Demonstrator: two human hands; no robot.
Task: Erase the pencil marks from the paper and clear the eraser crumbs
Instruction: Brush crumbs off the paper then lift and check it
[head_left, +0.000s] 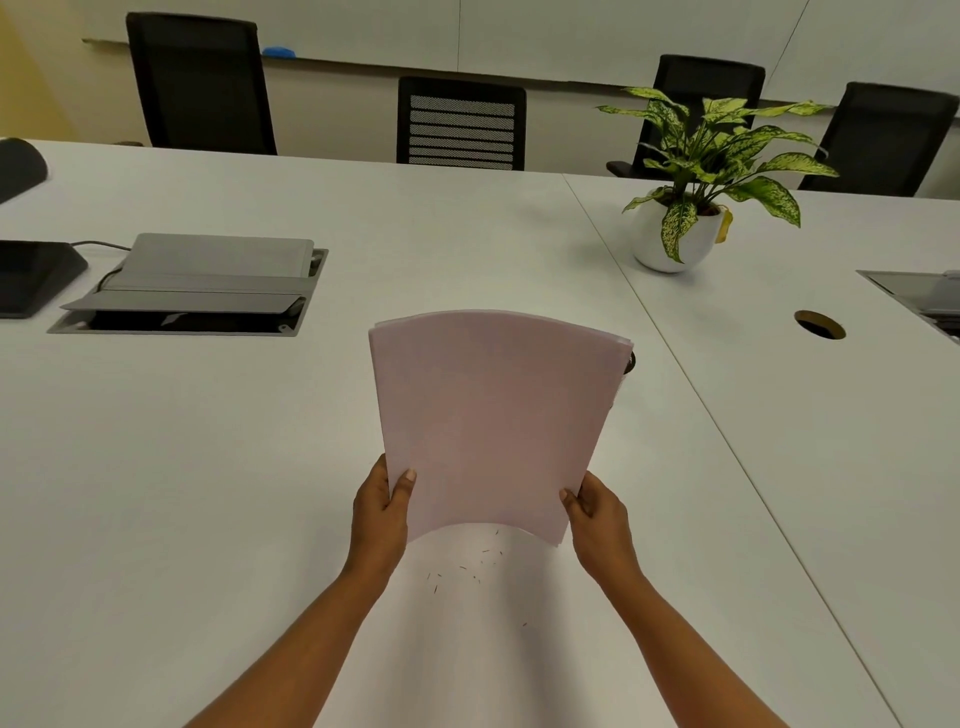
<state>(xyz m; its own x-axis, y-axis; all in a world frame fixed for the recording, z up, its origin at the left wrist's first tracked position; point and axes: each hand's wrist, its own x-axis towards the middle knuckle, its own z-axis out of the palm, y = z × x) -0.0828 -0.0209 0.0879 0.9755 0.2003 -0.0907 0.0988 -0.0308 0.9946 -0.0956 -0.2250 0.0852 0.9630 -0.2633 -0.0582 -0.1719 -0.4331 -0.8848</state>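
Note:
A stack of pale paper sheets (493, 415) is lifted off the white table (208, 493) and tilted up toward me, bowed across its width. My left hand (382, 512) grips its lower left corner, thumb on the front. My right hand (597, 519) grips the lower right corner the same way. Dark eraser crumbs (467, 569) lie scattered on the table just below the paper's near edge, between my forearms. No pencil marks show on the facing sheet. A small dark object (629, 362) peeks out behind the paper's right edge; no eraser is visible.
An open cable box with a grey lid (197, 283) sits at the left, beside a dark device (31, 275). A potted plant (691, 208) stands at the back right, with a round cable hole (820, 325) and another box (919, 296) near it. Black chairs (460, 122) line the far side.

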